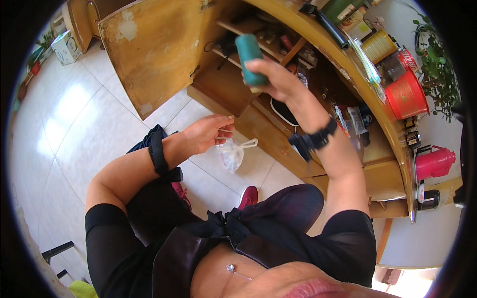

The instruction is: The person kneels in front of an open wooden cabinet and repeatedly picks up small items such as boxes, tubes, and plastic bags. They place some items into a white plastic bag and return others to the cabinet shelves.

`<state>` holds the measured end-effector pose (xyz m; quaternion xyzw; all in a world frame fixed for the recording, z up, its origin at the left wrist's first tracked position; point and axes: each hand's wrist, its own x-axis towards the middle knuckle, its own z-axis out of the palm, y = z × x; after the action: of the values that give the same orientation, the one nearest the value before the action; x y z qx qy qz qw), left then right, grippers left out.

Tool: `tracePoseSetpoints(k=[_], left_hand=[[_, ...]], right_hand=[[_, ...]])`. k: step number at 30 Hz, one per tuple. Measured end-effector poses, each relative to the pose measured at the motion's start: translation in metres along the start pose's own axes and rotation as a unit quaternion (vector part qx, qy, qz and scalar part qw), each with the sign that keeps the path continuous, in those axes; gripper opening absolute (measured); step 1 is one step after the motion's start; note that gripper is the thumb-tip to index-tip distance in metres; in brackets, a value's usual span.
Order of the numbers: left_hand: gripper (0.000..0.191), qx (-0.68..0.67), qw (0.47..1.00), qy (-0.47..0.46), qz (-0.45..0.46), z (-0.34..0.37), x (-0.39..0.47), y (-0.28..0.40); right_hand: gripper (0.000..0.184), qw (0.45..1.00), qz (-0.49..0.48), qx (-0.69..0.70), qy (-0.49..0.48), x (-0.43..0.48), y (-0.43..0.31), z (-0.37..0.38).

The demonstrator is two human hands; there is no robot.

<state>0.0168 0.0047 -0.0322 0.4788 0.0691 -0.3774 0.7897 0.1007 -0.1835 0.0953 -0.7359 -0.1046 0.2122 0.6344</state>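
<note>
My right hand (270, 76) is raised before the open cabinet, its fingers wrapped around a teal cylinder (250, 52) that resembles a large spool of thread. Motion blurs its surface, and a pale end shows beneath my fingers. Lower and to the left, my left hand (210, 134) has curled fingers, with the thin white handles of a knotted clear plastic bag (233, 156) looped at them. Below that hand, the bag shows against the floor tiles; whether it hangs or rests there I cannot tell. Its contents are not clear.
A wooden cabinet door (156, 52) stands open at the left. Inside, the shelves (257, 33) hold cables, tubes and small items. Along the cabinet top (400, 160) are a red pot (406, 95), a pink jug (434, 162) and bottles. A white box (66, 47) sits on the floor.
</note>
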Motion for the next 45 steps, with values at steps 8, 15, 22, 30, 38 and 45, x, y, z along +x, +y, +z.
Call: tracePoseSetpoints(k=[8,15,22,30,38,45], left_hand=[[0.019,-0.045,0.998,-0.032,-0.022,-0.024,-0.001,0.008],[0.026,-0.076,0.995,-0.058,-0.012,-0.038,-0.006,0.013],[0.028,-0.087,0.994,-0.058,-0.018,-0.046,-0.01,0.023],[0.029,-0.074,0.996,-0.047,-0.026,-0.052,-0.006,0.023],[0.029,-0.077,0.996,-0.047,-0.027,-0.058,-0.006,0.02],[0.03,-0.061,0.997,-0.051,-0.023,-0.061,-0.008,0.017]], right_hand=[[0.051,0.955,-0.048,-0.074,0.283,0.177,0.001,-0.046],[0.084,0.785,-0.183,-0.523,0.278,0.236,-0.016,-0.109],[0.074,0.63,-0.121,-0.757,0.125,0.252,-0.049,-0.13],[0.069,0.624,-0.1,-0.761,0.146,0.281,-0.025,-0.165],[0.066,0.649,-0.093,-0.732,0.186,0.284,-0.019,-0.179],[0.064,0.694,-0.099,-0.646,0.302,0.28,-0.005,-0.157]])
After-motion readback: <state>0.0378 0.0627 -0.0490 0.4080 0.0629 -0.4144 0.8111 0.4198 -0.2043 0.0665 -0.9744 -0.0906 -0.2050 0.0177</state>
